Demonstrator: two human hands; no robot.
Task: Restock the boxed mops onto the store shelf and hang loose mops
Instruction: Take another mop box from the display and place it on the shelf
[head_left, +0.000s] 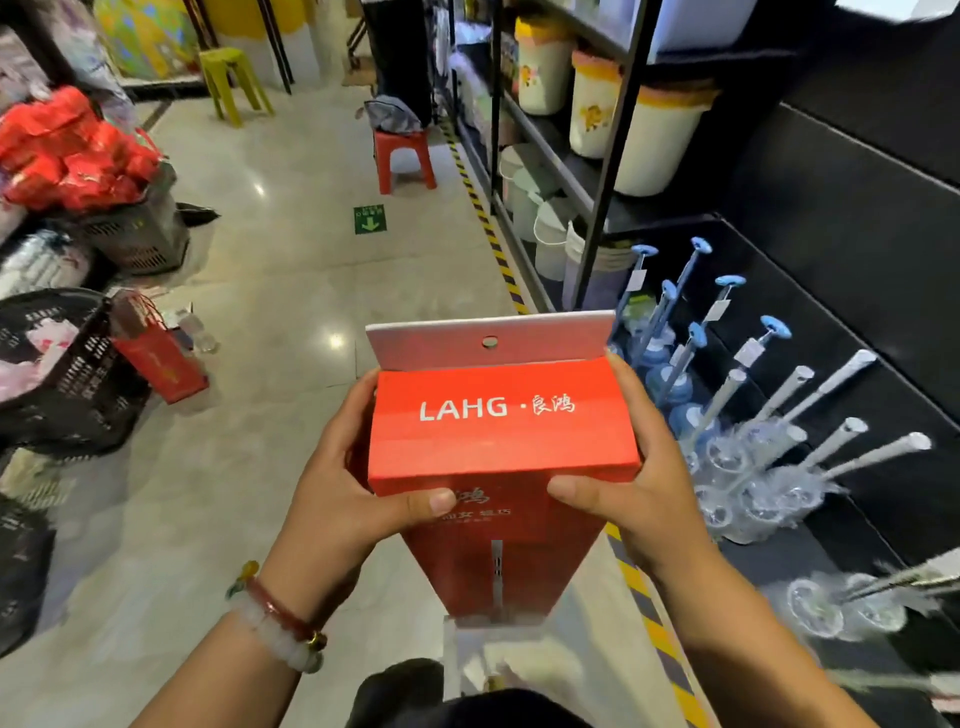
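Observation:
A tall red mop box (501, 431) with white "LAHG" lettering stands upright in front of me, its top end toward the camera and a white hang tab with a hole sticking up at the far edge. My left hand (343, 483) grips its left side, thumb across the front face. My right hand (634, 488) grips the right side, thumb also on the front. To the right, loose mops (727, 374) with blue-capped and white handles lean on the low black shelf (883, 499), heads wrapped in clear plastic.
White buckets (660, 135) fill the upper black rack on the right. A yellow-black striped line (488, 228) edges the shelf base. A red stool (402, 156) and a yellow stool (234, 78) stand up the aisle. Black baskets (67, 364) and red bags (72, 150) crowd the left.

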